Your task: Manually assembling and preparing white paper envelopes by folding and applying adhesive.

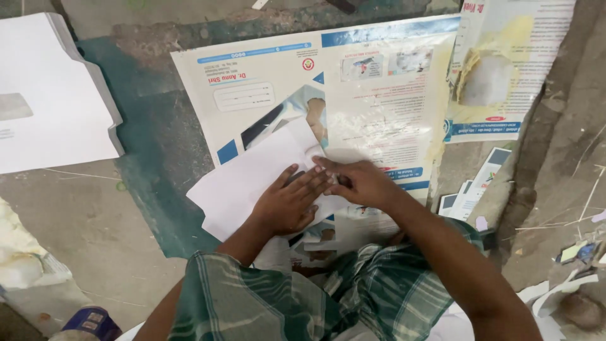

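Note:
My left hand lies flat, fingers spread, on a white paper envelope on the floor in front of my knees. My right hand presses down beside it, its fingertips meeting the left fingertips at the envelope's right edge. The envelope sits tilted on top of a large printed poster sheet smeared with dried glue. Whether anything is pinched between the fingers cannot be made out.
A thick stack of white envelopes lies at the upper left. A second glue-stained printed sheet is at the upper right. Printed cards and paper scraps lie to the right. My green checked cloth covers my knees.

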